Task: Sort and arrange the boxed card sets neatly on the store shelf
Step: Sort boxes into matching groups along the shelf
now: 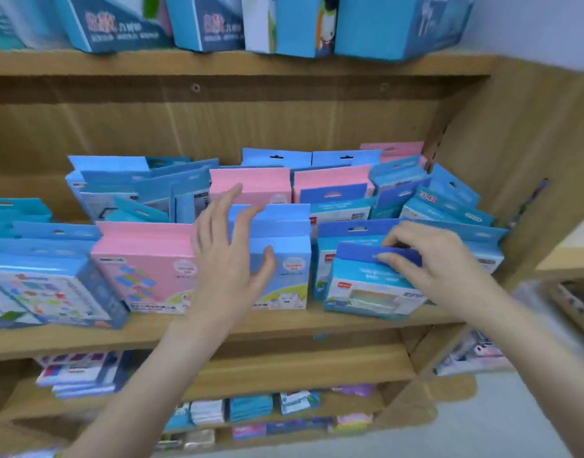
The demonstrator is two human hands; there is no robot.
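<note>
While the left hand [231,259] hovers with spread, straight fingers in front of a light blue box [280,259] beside a pink box [145,269], the right hand [429,259] pinches the dark blue hang tab of a blue box [370,285] at the near right edge of the wooden shelf [284,325].

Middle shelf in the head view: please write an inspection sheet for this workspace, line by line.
Surface: wooden middle shelf, front edge bare.
Job's things: pink and blue boxed card sets in uneven rows, several tilted; front pink box upright.
Clutter: nothing seen.
Hands: left hand open, fingers spread before a light blue box; right hand pinches the hang tab of a dark blue box.
Cables: nothing seen.
Surroundings: larger blue boxes above; mixed packs below.
</note>
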